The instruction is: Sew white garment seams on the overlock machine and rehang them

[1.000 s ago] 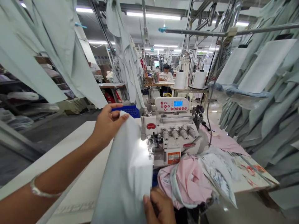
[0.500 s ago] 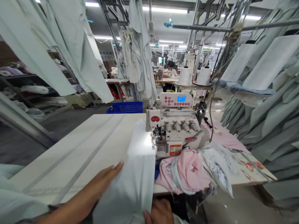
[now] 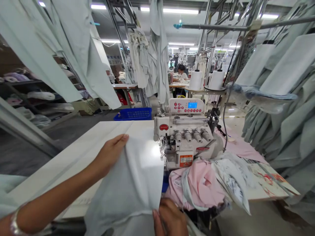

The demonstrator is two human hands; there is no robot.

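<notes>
A pale grey-green fabric piece (image 3: 133, 183) lies on the white sewing table (image 3: 81, 154), reaching toward the needle area of the overlock sewing machine (image 3: 187, 134). My left hand (image 3: 109, 155) lies along the cloth's upper left edge with its fingers stretched forward; the thumb is hidden under the cloth. My right hand (image 3: 169, 219) pinches the cloth's near right corner at the table's front edge.
A heap of pink and printed fabric (image 3: 204, 186) lies right of the machine. Two white thread cones (image 3: 205, 80) stand behind it. Pale garments hang overhead and on the right. A blue basket (image 3: 134, 114) sits beyond the table. Another person (image 3: 180, 73) sits far back.
My left hand dropped from the cloth's raised top edge to the table's near end, then slid forward again along the cloth's left edge. The cloth now lies flatter. My right hand has stayed.
</notes>
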